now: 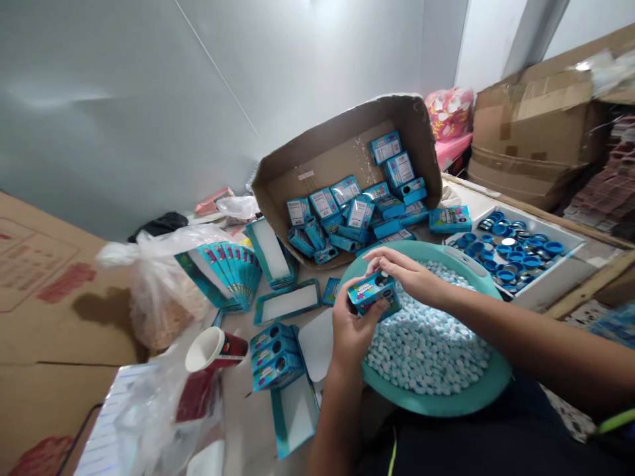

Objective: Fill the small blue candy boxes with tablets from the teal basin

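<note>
1. Left hand [350, 324]: fingers closed around a blue box [370, 292], held above the tub's [431, 404] left side.
2. Right hand [401, 268]: fingers partly bent at the box's far edge; cannot tell whether it grips anything.
3. Pellets [426, 354] lie in the tub.
4. Far: a carton [322, 153] with more boxes [360, 213].
5. Right: a tray [564, 260] of lids [507, 275].

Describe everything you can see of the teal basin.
The teal basin is round and wide, apparently plastic, with a paler oblong slot at its far right. It sits open side up, near edge by your dark clothing, holding many small white and pale-blue pellets. Your left hand holds a small box above it.
</note>
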A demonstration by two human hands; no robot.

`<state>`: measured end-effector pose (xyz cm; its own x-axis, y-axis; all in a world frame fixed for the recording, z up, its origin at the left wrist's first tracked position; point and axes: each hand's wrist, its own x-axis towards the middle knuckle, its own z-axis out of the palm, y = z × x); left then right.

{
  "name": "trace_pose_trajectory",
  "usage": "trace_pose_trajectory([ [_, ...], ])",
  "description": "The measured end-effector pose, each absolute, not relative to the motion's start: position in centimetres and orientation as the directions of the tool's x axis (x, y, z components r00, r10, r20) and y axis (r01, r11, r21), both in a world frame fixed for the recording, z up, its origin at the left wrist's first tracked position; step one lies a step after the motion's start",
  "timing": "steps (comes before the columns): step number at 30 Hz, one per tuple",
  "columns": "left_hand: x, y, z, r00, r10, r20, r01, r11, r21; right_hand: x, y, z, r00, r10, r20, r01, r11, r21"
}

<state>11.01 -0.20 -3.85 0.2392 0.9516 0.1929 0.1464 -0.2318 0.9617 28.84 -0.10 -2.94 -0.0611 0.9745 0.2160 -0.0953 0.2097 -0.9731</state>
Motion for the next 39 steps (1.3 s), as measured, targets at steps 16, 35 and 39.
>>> trace_pose_trajectory([
  [16,10.8,0.3,-4.0,-0.103,0.973,0.206,-0.053,-0.212,0.976,29.2,-0.2,-4.5,-0.272,0.953,-0.134,0.801,0.147,-0.580],
  [35,11.2,0.7,-4.7,0.030,0.992,0.121,0.128,-0.124,0.984,28.8,-1.3,-1.9,-0.508,0.834,-0.217,0.760,0.315,-0.569],
  [39,11.3,0.7,-4.6,0.157,0.984,0.081,0.277,-0.123,0.953,31.5,-0.4,-0.6,-0.549,0.827,-0.119,0.441,0.166,-0.882],
])
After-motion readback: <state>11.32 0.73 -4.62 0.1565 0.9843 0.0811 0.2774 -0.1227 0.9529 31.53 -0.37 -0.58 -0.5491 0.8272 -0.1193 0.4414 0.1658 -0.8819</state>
